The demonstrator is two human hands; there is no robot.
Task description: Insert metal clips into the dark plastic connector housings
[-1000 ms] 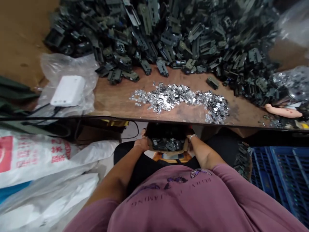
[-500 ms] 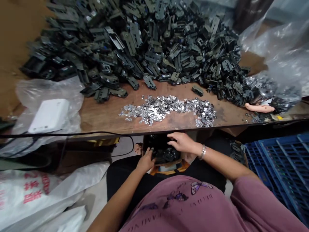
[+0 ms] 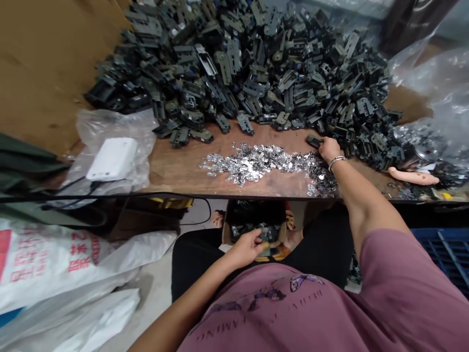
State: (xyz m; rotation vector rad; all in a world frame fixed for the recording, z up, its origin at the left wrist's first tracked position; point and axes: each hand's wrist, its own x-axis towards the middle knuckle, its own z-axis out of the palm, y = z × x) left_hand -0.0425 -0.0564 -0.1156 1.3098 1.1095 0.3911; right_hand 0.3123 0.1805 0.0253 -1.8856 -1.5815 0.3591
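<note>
On the brown table, my right hand (image 3: 329, 148) is closed on the end of a dark plastic part (image 3: 313, 141) at the near edge of a large heap of similar parts (image 3: 256, 73). A band of small shiny metal pieces (image 3: 252, 164) lies just left of that hand. Below the table edge, my left hand (image 3: 249, 248) is over the near side of an open box (image 3: 227, 233) holding dark parts. Its fingers are curled together; whatever they hold is too small to make out.
A white device (image 3: 113, 159) lies on plastic wrap at the left of the table, with a black cable along the edge. A skin-coloured curved object (image 3: 414, 176) lies at the right. White sacks (image 3: 44, 264) stand lower left, a blue crate (image 3: 445, 252) lower right.
My right hand has gone from above the box up to the table and closed on a dark part. My left hand has shifted right and its fingers have curled in. The view has turned slightly.
</note>
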